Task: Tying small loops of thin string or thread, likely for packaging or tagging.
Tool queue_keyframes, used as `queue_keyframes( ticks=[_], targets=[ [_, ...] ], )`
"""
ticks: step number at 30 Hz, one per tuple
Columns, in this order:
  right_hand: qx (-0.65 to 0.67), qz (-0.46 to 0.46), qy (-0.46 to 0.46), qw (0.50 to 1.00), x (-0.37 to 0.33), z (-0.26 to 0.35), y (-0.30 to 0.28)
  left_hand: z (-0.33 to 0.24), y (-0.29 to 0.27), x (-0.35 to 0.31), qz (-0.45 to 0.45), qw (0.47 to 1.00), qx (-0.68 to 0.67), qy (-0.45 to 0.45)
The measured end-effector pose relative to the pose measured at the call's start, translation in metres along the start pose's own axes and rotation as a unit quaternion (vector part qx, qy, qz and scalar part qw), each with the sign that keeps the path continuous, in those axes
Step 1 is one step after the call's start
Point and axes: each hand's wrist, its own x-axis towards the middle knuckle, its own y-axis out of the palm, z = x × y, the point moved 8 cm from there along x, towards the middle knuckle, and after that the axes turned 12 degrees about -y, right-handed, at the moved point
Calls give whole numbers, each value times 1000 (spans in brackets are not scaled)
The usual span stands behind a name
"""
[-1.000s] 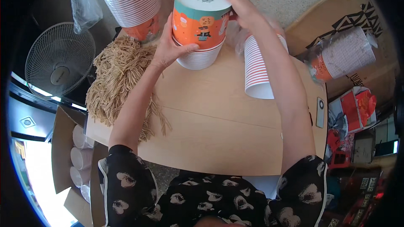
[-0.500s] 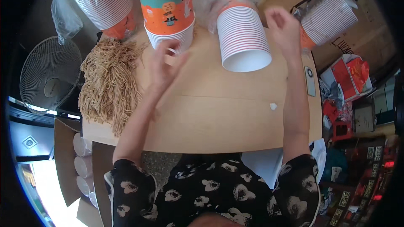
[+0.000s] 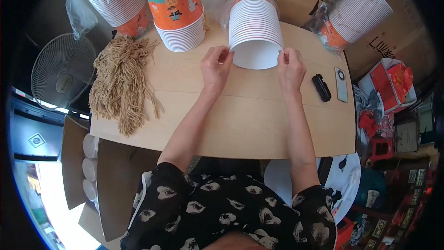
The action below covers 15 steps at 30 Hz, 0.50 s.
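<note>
A stack of nested white paper buckets lies on its side on the table, its open mouth toward me. The far end is orange and sits in a crumpled clear plastic bag. My left hand is closed in a pinch on the left edge of the nearest bucket's rim. On the rim's right edge my right hand pinches in the same way. Left of them stands an upside-down stack of paper buckets, the top one orange and green with cartoon figures.
A bundle of tan cords lies at the table's left. Bagged bucket stacks stand at the back left and back right. A phone and a small black object lie right. A fan and an open carton are left.
My left hand has moved right, from beside the upright stack to the lying stack's rim. My right hand has come down to the rim's other side. The small black object now shows beside my right forearm.
</note>
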Motion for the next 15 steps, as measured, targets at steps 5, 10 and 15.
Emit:
queue_keyframes(
  ticks=[5, 10, 15],
  targets=[
    [2, 37, 23, 999, -6, -7, 3, -8, 4, -6, -4, 999, 45, -26],
    [-1, 105, 72, 992, -6, 2, -9, -22, -9, -17, 27, 998, 30, -46],
    [19, 74, -4, 997, 3, 55, -58, -50, -56, -42, 83, 989, -81, -94]
  ],
)
